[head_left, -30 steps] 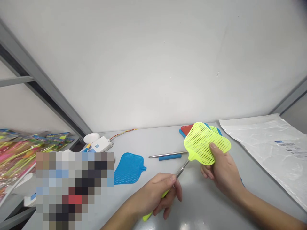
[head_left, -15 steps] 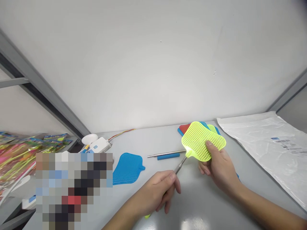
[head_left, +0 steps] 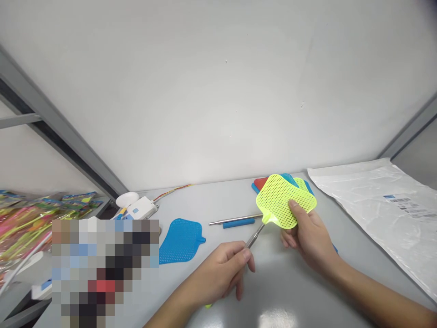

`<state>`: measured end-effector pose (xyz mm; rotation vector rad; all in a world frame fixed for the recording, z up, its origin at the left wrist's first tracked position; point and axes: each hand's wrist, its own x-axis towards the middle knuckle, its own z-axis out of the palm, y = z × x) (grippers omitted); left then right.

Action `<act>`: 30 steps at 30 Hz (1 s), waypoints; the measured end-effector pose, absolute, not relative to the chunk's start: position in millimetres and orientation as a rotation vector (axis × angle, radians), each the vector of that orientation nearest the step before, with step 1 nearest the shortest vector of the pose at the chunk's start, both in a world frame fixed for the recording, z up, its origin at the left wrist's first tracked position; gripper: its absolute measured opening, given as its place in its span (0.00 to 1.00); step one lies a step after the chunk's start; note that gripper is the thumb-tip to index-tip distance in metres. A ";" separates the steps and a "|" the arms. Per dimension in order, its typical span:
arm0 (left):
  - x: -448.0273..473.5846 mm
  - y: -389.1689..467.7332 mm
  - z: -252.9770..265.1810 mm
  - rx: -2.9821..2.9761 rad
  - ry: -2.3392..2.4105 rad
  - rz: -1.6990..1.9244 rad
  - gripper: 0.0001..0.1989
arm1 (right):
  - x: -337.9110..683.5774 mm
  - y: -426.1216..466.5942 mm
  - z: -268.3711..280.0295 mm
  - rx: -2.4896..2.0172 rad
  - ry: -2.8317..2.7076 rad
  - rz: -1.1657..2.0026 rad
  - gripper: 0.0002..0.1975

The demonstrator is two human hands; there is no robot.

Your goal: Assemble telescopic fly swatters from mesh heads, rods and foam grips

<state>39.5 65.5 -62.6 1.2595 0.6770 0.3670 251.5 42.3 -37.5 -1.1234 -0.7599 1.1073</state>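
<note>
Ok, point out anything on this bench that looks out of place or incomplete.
A blue swatter head lies alone with no rod fitted, apart from the blue-gripped rod. Otherwise nothing stands out: left hand and right hand hold the yellow swatter.

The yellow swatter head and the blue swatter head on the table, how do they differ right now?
The yellow swatter head is held up by the right hand; the blue swatter head lies flat on the table, untouched. The yellow one is fitted on a metal rod gripped by the left hand; the blue one has no rod. Both are perforated plastic of a similar shape.
</note>
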 end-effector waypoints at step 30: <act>38.9 65.4 -55.2 1.208 0.621 0.372 0.21 | 250.9 41.1 -39.0 -1.145 -0.792 1.204 0.15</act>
